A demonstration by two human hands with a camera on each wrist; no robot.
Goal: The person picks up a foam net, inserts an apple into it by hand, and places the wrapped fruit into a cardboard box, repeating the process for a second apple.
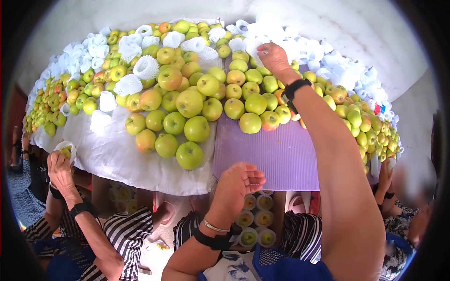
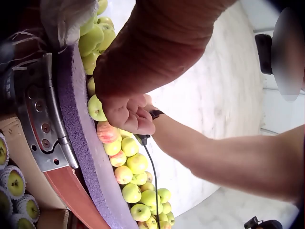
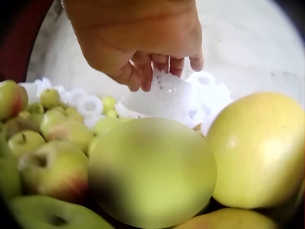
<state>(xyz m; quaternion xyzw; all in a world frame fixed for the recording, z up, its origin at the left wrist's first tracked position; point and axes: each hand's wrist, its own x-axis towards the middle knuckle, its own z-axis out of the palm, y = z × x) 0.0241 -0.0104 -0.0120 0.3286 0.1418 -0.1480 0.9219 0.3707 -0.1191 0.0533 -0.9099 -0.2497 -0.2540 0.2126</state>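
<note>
Your right hand (image 1: 272, 57) reaches to the far side of the apple heap and pinches a white foam net sleeve (image 3: 164, 98), a soft, meshy, crumpled piece lying among the other white sleeves (image 1: 328, 61) along the back edge of the pile. In the right wrist view your fingertips (image 3: 143, 78) curl down onto the sleeve's upper edge, with the thumb side hidden behind the palm, so you cannot see how much of the foam sits inside the grasp. Your left hand (image 1: 236, 185) hovers low at the near edge of the purple corrugated sheet (image 1: 272, 154), palm up, fingers loosely bent, holding nothing. The head view gives you the whole layout: yellow-green and blushed apples (image 1: 187, 103) heaped on a white cloth (image 1: 117, 154) and on the purple sheet, and netted apples in a box (image 1: 255, 225) below the table edge. Two large apples (image 3: 152, 171) close to the lens fill the right wrist view, blurred, and block most of the heap. The left wrist view shows the purple sheet's edge (image 2: 90, 157) from the side, a metal bracket (image 2: 40, 119) under it, and the left hand's curled fingers (image 2: 128, 114); the sleeve is not visible there. At the left, another person's hand (image 1: 61, 166) holds a netted apple (image 1: 66, 150).
</note>
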